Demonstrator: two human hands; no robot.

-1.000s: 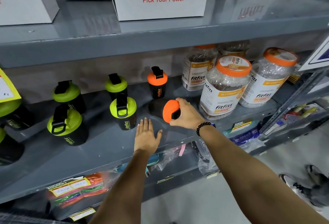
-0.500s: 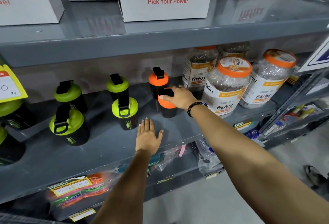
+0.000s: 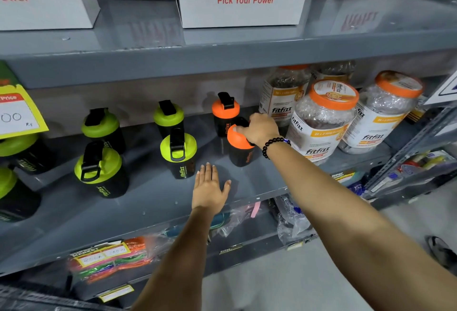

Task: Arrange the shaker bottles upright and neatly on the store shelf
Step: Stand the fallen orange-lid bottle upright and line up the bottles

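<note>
Right hand (image 3: 259,129) gripped orange shaker (image 3: 241,149) by lid; left hand (image 3: 210,187) lay open, flat on shelf (image 3: 148,202). Risk: jars (image 3: 321,123) just right of grip; a sideways release could knock them.

The right hand (image 3: 259,129) grips the orange lid of an upright shaker bottle (image 3: 241,149) while the left hand (image 3: 209,188) lies flat on the grey shelf (image 3: 148,202).

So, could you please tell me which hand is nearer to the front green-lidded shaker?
Left. The left hand lies flat on the shelf beside the front green-lidded shaker; the right hand grips the orange-lidded shaker farther right.
</note>
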